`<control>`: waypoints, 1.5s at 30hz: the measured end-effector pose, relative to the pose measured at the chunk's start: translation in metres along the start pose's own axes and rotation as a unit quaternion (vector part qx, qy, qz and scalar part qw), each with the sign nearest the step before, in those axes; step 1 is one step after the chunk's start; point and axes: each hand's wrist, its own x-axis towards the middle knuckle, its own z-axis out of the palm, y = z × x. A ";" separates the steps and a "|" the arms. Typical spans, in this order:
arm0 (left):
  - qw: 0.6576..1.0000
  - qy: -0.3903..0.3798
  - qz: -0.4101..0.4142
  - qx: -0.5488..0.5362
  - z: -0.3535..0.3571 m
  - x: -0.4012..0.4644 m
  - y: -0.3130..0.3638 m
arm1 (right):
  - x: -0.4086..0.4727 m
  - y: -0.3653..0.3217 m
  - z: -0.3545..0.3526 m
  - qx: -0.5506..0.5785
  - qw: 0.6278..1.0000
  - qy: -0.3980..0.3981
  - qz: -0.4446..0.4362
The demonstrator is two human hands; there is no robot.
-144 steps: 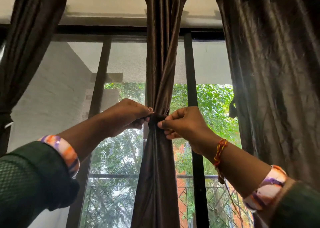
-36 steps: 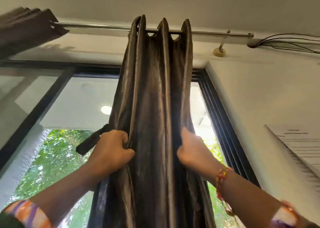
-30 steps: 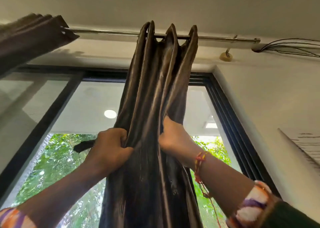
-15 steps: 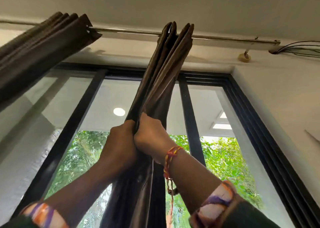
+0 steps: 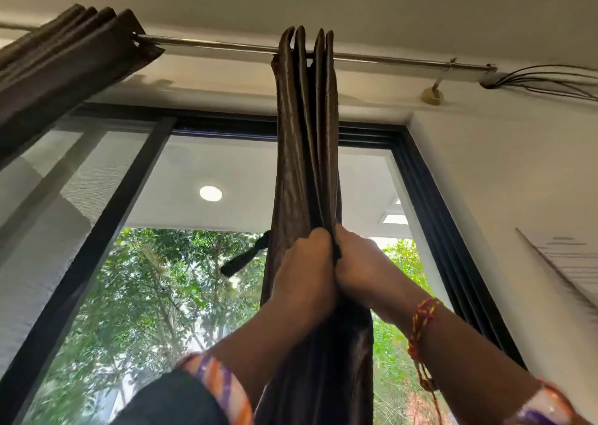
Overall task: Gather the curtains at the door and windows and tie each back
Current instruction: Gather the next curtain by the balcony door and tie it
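Head view: I see the brown curtain [image 5: 305, 140] hanging from the metal rod [image 5: 220, 45] at the centre of the frame, its folds bunched into a narrow column in front of the dark-framed window [image 5: 106, 217]; the top pleats stand pressed together on the rod. My left hand [image 5: 305, 274] grips the bunched fabric from the left side, fingers curled round the folds; my right hand [image 5: 359, 267] grips the same bunch from the right side, fingers curled into the fabric; the two hands touch each other at the knuckles, with the curtain clamped between them. A dark tie-back strap [image 5: 247, 258] projects to the left from the curtain's left edge, just beside the left hand; neither hand holds it. Below the hands, the curtain falls straight down between my forearms to the bottom edge of the frame. A second curtain [image 5: 64, 55] is gathered at the upper left on the same rod, well apart from the first. A red and yellow thread band [image 5: 420, 322] sits on my right wrist; striped cuffs show at both sleeves. On the right, a rod bracket [image 5: 432, 94] is fixed to the wall; a bundle of black cables [image 5: 543, 80] runs off beyond the rod's end. Green trees [image 5: 155, 295] fill the lower glass.
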 end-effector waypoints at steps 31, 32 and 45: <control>0.953 -0.158 -0.260 -0.014 -0.012 -0.227 0.001 | -0.223 0.028 0.059 -0.006 0.986 -0.144 0.081; 0.951 -0.166 -0.258 -0.032 -0.010 -0.232 0.001 | -0.227 0.030 0.061 -0.005 0.985 -0.133 0.109; 0.948 -0.133 -0.281 -0.069 0.035 -0.280 0.035 | -0.273 0.085 0.095 0.038 0.927 -0.185 0.323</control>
